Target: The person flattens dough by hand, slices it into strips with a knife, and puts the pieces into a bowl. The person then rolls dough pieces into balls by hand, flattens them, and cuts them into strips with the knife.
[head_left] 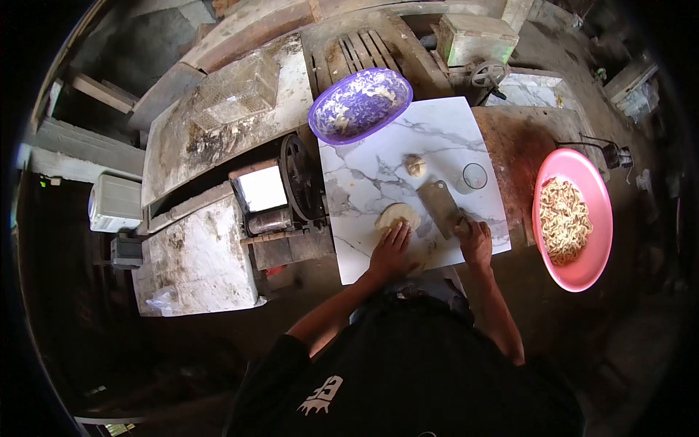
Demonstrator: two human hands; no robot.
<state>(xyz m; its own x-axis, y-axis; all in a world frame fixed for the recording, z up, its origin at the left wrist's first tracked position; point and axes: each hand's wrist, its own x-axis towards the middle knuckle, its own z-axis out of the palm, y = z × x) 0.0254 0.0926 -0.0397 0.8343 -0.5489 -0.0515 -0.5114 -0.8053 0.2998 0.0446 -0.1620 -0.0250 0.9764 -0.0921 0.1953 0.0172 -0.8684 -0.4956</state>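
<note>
My left hand [393, 249] lies with fingers stretched out on the near edge of a flat, pale round of dough [397, 214] on the marble-patterned board [357, 247]. In my right hand [475, 242] is the handle of a cleaver [439, 206], its broad blade lying over the board and pointing up and left. Beyond the blade sits a small lump of dough [415, 165]. A clear drinking glass [475, 176] stands to the right of that lump.
A purple basin [360, 108] smeared with dough rests at the board's far left corner. On the right is a pink basin [601, 240] holding many dough strips [564, 222]. Left of the board stands a machine with a dark wheel [297, 175]. A wire cage [240, 91] sits farther back.
</note>
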